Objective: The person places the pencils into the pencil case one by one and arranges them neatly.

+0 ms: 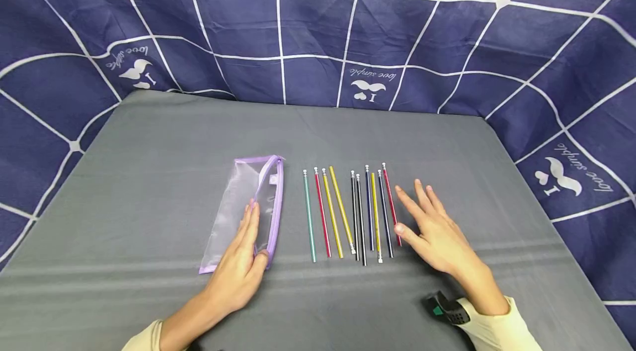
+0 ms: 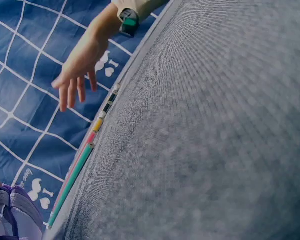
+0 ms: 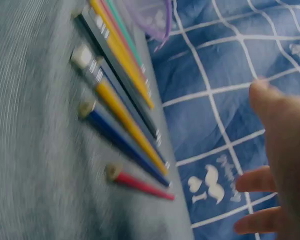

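Observation:
A see-through mesh pencil pouch (image 1: 236,202) with purple edging lies left of the middle of the table. My left hand (image 1: 238,268) rests on its lower part, fingers straight along the purple zipper line and thumb by the right edge. In the left wrist view, part of the pouch (image 2: 22,215) fills the lower left corner. To its right lies a row of several pencils, from a green pencil (image 1: 309,216) through yellow and dark ones to a red pencil (image 1: 391,202). Beside that red pencil, my right hand (image 1: 437,232) is spread with nothing in it.
A grey cloth covers the table (image 1: 149,174). Behind and at both sides hangs a blue curtain (image 1: 318,25) with white lines. A black device with a green patch (image 1: 447,309) sits at the right wrist. One yellow pencil (image 1: 343,207) lies slanted among the others.

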A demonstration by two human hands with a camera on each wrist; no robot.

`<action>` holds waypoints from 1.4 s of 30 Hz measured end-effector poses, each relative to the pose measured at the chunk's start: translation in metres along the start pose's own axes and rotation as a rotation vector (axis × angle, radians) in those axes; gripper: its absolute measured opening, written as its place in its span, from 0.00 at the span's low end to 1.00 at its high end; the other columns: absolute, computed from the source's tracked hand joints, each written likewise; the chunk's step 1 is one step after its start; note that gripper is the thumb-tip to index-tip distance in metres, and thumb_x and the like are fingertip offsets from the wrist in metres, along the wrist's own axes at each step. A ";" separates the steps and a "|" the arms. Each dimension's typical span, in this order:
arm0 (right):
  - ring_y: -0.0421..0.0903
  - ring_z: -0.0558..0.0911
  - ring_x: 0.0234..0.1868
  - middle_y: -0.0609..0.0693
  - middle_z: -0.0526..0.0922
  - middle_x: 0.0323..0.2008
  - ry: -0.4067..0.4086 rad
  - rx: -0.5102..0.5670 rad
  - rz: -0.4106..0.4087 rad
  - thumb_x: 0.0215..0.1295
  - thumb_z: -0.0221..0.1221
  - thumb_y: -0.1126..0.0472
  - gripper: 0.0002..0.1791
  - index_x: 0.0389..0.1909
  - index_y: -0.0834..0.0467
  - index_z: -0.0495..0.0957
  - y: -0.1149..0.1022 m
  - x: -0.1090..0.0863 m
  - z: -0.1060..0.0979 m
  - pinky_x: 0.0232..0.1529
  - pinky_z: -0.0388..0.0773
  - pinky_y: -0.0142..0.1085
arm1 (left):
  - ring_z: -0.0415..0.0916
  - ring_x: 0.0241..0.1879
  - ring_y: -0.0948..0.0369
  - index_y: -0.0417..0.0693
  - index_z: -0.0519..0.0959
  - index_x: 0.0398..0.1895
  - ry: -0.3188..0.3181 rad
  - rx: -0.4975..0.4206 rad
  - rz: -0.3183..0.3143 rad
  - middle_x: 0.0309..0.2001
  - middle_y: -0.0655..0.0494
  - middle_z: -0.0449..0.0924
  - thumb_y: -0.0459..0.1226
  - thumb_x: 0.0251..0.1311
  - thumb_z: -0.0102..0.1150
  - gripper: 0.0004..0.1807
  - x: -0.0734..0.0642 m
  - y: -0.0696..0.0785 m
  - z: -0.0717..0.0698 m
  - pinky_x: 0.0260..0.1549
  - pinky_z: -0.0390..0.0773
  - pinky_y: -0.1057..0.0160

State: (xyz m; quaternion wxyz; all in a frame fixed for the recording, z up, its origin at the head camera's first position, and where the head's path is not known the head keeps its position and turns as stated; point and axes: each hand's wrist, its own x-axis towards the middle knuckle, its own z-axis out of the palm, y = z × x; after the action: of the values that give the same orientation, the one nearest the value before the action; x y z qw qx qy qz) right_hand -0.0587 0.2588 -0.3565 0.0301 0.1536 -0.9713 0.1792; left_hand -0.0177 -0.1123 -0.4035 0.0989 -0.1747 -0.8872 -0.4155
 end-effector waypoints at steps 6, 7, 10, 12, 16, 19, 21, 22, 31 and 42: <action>0.62 0.78 0.53 0.62 0.79 0.57 0.317 0.074 0.071 0.63 0.64 0.52 0.26 0.58 0.62 0.78 0.011 0.009 0.010 0.50 0.73 0.56 | 0.43 0.76 0.49 0.36 0.46 0.78 0.047 -0.028 0.037 0.77 0.39 0.44 0.22 0.49 0.50 0.48 -0.001 -0.001 0.000 0.71 0.39 0.71; 0.58 0.80 0.47 0.60 0.82 0.51 0.346 0.090 0.066 0.62 0.65 0.55 0.22 0.54 0.63 0.80 0.012 0.010 0.012 0.47 0.75 0.52 | 0.43 0.76 0.51 0.36 0.46 0.78 0.051 -0.034 0.044 0.77 0.39 0.44 0.22 0.49 0.50 0.48 0.000 -0.001 0.000 0.71 0.39 0.72; 0.46 0.80 0.29 0.51 0.85 0.32 0.370 0.141 0.074 0.58 0.68 0.60 0.13 0.42 0.63 0.84 0.017 0.014 0.018 0.31 0.76 0.38 | 0.43 0.76 0.55 0.37 0.47 0.78 0.073 -0.045 0.069 0.77 0.39 0.46 0.21 0.49 0.51 0.49 0.000 -0.001 0.001 0.71 0.41 0.71; 0.38 0.76 0.22 0.46 0.83 0.25 0.337 0.180 0.108 0.57 0.69 0.62 0.09 0.36 0.61 0.85 0.020 0.017 0.021 0.24 0.72 0.32 | 0.42 0.76 0.58 0.36 0.47 0.78 0.082 -0.054 0.076 0.77 0.39 0.46 0.21 0.48 0.51 0.48 0.001 -0.001 0.002 0.71 0.42 0.72; 0.34 0.74 0.19 0.42 0.80 0.19 0.250 0.253 0.184 0.56 0.70 0.61 0.06 0.30 0.60 0.84 0.022 0.023 0.024 0.21 0.70 0.27 | 0.42 0.76 0.61 0.37 0.48 0.78 0.101 -0.058 0.086 0.76 0.38 0.48 0.22 0.48 0.52 0.49 -0.001 -0.001 0.001 0.71 0.43 0.73; 0.36 0.76 0.17 0.45 0.81 0.17 0.211 0.307 0.229 0.56 0.70 0.61 0.08 0.29 0.61 0.84 0.024 0.028 0.024 0.18 0.72 0.29 | 0.42 0.76 0.60 0.36 0.48 0.78 0.108 -0.061 0.099 0.76 0.37 0.48 0.21 0.48 0.52 0.49 -0.001 -0.001 0.002 0.71 0.43 0.72; 0.38 0.77 0.15 0.47 0.82 0.17 0.184 0.361 0.261 0.56 0.70 0.61 0.09 0.30 0.63 0.83 0.025 0.031 0.025 0.16 0.75 0.30 | 0.42 0.76 0.60 0.35 0.49 0.77 0.108 -0.063 0.105 0.76 0.36 0.48 0.21 0.48 0.53 0.48 -0.001 -0.002 0.002 0.71 0.43 0.71; 0.39 0.78 0.14 0.48 0.82 0.17 0.167 0.397 0.281 0.56 0.70 0.61 0.10 0.30 0.64 0.83 0.026 0.032 0.025 0.15 0.76 0.31 | 0.42 0.76 0.60 0.34 0.49 0.77 0.107 -0.064 0.109 0.76 0.36 0.48 0.21 0.48 0.53 0.48 -0.001 -0.002 0.002 0.71 0.43 0.71; 0.42 0.83 0.16 0.54 0.85 0.21 0.052 0.672 0.402 0.55 0.71 0.62 0.15 0.34 0.71 0.81 0.036 0.040 0.030 0.21 0.83 0.38 | 0.42 0.76 0.61 0.33 0.50 0.76 0.104 -0.072 0.124 0.76 0.36 0.48 0.21 0.47 0.53 0.47 0.000 -0.001 0.002 0.71 0.43 0.72; 0.39 0.82 0.17 0.53 0.84 0.21 -0.091 0.783 0.466 0.54 0.71 0.67 0.15 0.35 0.73 0.77 0.037 0.051 0.027 0.23 0.84 0.35 | 0.42 0.76 0.61 0.33 0.49 0.76 0.117 -0.064 0.135 0.76 0.36 0.48 0.21 0.47 0.52 0.48 0.000 -0.002 0.003 0.71 0.43 0.70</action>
State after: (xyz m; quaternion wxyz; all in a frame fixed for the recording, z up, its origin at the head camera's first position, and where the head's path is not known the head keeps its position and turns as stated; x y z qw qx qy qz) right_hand -0.1185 0.2681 -0.3882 -0.1141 -0.0615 -0.8392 0.5281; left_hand -0.0187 -0.1110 -0.4070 0.1729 -0.2128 -0.8522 -0.4456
